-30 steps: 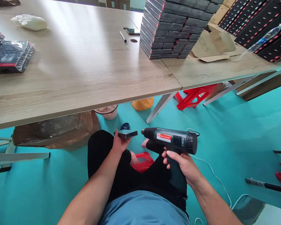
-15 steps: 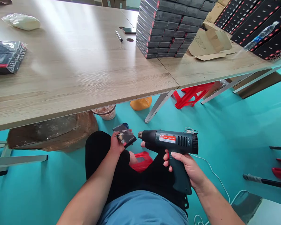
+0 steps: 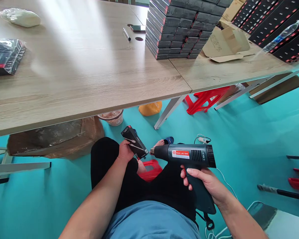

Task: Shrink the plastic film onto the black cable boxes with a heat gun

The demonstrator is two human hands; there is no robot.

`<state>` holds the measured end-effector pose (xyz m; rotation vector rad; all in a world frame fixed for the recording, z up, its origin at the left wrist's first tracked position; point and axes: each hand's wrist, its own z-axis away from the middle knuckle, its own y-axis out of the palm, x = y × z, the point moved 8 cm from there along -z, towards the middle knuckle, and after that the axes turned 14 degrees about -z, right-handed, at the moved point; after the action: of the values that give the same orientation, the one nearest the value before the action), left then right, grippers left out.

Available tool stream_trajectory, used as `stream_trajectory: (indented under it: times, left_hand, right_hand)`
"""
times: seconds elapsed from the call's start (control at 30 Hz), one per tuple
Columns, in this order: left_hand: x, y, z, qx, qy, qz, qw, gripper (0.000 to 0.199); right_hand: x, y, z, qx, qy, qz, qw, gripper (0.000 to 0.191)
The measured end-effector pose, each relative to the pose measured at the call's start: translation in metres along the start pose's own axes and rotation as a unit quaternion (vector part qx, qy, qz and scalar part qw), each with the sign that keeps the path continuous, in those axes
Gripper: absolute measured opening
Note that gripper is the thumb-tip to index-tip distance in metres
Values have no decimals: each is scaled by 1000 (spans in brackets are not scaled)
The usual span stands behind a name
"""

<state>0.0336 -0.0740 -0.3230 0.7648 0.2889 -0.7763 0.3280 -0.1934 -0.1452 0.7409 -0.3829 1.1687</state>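
Note:
My left hand (image 3: 126, 151) grips a small dark box (image 3: 135, 142) with a cable pictured on its face, held above my knee. Its fingers are partly hidden behind the box. My right hand (image 3: 201, 179) is wrapped round the handle of a dark green heat gun (image 3: 186, 155), which lies level with its metal nozzle pointing left. The nozzle tip is close to the lower right end of the box. Whether they touch, I cannot tell.
A tall stack of dark boxes (image 3: 179, 31) stands on the wooden table (image 3: 89, 73), beside flattened cardboard (image 3: 229, 43). Wrapped boxes (image 3: 6, 56) lie at the left. Beneath are a carton (image 3: 54, 137), a waste bin (image 3: 113, 118) and a red stool (image 3: 204, 99). A white cord (image 3: 226, 184) trails on the floor.
The small box has turned in my left hand, showing another face and slanting down to the right. The heat gun has shifted slightly right and down.

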Motion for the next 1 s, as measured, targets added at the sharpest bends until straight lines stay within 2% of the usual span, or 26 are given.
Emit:
stream_trajectory:
  times: [0.1, 0.2, 0.33, 0.47, 0.63, 0.87, 1.0]
  left_hand:
    - [1, -1, -1, 3, 1, -1, 1000, 18]
    - [3, 0, -2, 9, 3, -20, 1000, 16]
    - [11, 6, -1, 40, -8, -112, 993, 12]
    - [16, 11, 2, 61, 6, -167, 984, 19]
    - [21, 11, 4, 68, -2, -187, 980, 18]
    - [24, 13, 3, 91, -8, -185, 978, 17]
    - [27, 11, 2, 76, -33, -180, 980, 17]
  right_hand:
    - [-6, 4, -2, 25, 3, 16, 1000, 44]
    - [-6, 9, -6, 24, -17, 12, 1000, 44]
    - [4, 21, -16, 20, -38, -23, 999, 44]
    - [22, 36, -26, 34, -55, -30, 997, 44]
    - [40, 42, -36, 37, -68, -19, 997, 38]
    - [51, 48, -45, 45, -65, 17, 997, 30]
    - [61, 57, -48, 58, -77, 54, 994, 29]
